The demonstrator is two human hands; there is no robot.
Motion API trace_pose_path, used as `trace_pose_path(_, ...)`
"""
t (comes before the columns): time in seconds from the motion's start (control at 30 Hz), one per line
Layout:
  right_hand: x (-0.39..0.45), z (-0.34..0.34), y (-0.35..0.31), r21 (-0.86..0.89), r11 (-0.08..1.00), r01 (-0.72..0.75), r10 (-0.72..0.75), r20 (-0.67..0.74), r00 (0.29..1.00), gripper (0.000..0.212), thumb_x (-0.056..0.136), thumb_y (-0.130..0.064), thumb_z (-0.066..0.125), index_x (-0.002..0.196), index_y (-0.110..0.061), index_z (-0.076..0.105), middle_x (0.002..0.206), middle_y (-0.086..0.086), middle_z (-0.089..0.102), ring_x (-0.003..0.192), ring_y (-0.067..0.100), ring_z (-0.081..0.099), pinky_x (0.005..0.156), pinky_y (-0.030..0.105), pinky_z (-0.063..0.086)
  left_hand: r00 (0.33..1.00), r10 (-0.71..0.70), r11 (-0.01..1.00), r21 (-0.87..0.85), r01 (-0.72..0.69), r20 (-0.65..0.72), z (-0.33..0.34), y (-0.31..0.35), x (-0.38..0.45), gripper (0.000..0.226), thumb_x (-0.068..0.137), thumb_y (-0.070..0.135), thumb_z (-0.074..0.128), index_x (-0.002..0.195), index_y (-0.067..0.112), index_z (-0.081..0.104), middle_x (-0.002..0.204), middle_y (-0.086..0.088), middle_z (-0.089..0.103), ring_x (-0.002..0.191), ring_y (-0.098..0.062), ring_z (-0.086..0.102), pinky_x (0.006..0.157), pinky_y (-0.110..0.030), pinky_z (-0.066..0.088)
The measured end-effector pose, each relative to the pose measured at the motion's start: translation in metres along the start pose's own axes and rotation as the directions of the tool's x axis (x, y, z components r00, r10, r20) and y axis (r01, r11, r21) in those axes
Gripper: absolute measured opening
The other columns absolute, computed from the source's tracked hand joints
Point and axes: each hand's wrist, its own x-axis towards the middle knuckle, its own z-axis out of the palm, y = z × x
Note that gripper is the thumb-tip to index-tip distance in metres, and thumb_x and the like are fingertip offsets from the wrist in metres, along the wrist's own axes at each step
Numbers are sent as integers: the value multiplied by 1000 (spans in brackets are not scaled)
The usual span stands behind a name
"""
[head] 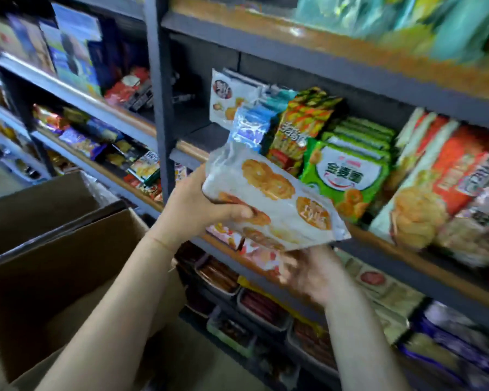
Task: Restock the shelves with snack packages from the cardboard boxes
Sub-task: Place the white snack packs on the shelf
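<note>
My left hand [198, 206] grips a white snack bag with orange biscuit rings printed on it [277, 198], held tilted in front of the middle shelf [424, 266]. Just below the bag's lower right corner is my right hand [311, 270], blurred, its fingers loosely spread beneath the bag; whether it touches the bag is unclear. On the shelf behind stands a matching white bag [226, 94], beside blue packs [251, 128]. An open cardboard box [57, 249] stands at the lower left.
Green biscuit bags [347, 176] and orange-red bags [441, 179] fill the middle shelf to the right. A grey upright post [160, 103] divides the shelving. Lower shelves hold trays of dark snack packs [263, 306]. Left shelves carry boxes and mixed packets.
</note>
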Motion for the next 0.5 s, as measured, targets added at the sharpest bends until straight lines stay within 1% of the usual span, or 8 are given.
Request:
trace_pose_path(0.03, -15, -5, -4, -5, 1000, 3, -3, -5, 1000, 69, 102, -58, 31, 112, 6, 55, 42, -2, 41, 35, 15, 44, 48, 26, 33, 999, -32, 999, -35, 31, -28, 8, 7, 2, 50, 59, 47, 84, 103, 33, 66, 90, 29, 74, 90, 9, 69, 76, -13, 52)
trace_pose_path(0.1, -42, -10, -18, -228, 973, 42, -72, -125, 989, 58, 105, -50, 27, 89, -2, 56, 46, 6, 46, 39, 19, 51, 47, 31, 31, 990, -102, 994, -54, 97, -99, 22, 17, 5, 32, 63, 51, 77, 89, 32, 69, 72, 31, 71, 72, 13, 66, 64, -8, 48)
trace_pose_path(0.17, -65, -10, -30, -401, 904, 150, -274, -273, 922, 42, 109, -33, 28, 97, -10, 60, 77, 13, 65, 71, 23, 65, 61, 36, 36, 969, -205, 975, -111, 190, -137, 35, 19, 6, 26, 72, 52, 75, 80, 27, 71, 60, 28, 67, 60, 12, 63, 55, -6, 44)
trace_pose_path(0.2, -71, -13, -34, -402, 898, 179, -305, -275, 912, 41, 109, -36, 29, 99, -14, 63, 88, 7, 68, 81, 22, 64, 67, 34, 35, 955, -259, 960, -148, 238, -143, 40, 18, 7, 25, 78, 49, 76, 77, 25, 71, 57, 25, 67, 56, 10, 63, 52, -6, 44)
trace_pose_path(0.3, -76, -2, -40, -347, 913, 215, -316, -267, 910, 54, 101, -63, 26, 85, -34, 69, 95, -15, 64, 92, 7, 55, 85, 28, 35, 913, -375, 913, -230, 336, -158, 43, 19, 8, 25, 84, 45, 76, 77, 22, 72, 55, 20, 68, 54, 5, 65, 51, -10, 46)
trace_pose_path(0.4, -68, 4, -38, -225, 913, 340, -381, -172, 909, 37, 101, -58, 33, 103, -42, 66, 95, -34, 69, 93, -14, 61, 79, 12, 45, 894, -416, 896, -239, 373, -165, 37, 21, 12, 30, 84, 51, 75, 79, 21, 73, 56, 18, 69, 61, -3, 67, 53, -14, 46)
trace_pose_path(0.47, -64, 12, -37, -123, 907, 402, -415, -109, 903, 22, 94, -50, 55, 111, -38, 63, 98, -22, 75, 96, 1, 71, 77, 23, 57, 884, -439, 881, -269, 389, -160, 36, 19, 13, 35, 82, 54, 74, 83, 20, 73, 62, 14, 73, 62, -5, 70, 56, -13, 51)
trace_pose_path(0.5, -60, 14, -35, -64, 901, 429, -434, -107, 895, 35, 86, -46, 68, 118, -33, 61, 105, -11, 76, 99, 12, 73, 83, 35, 60, 880, -457, 863, -308, 401, -132, 35, 17, 13, 42, 78, 59, 76, 88, 18, 75, 71, 9, 77, 69, -9, 74, 64, -20, 57)
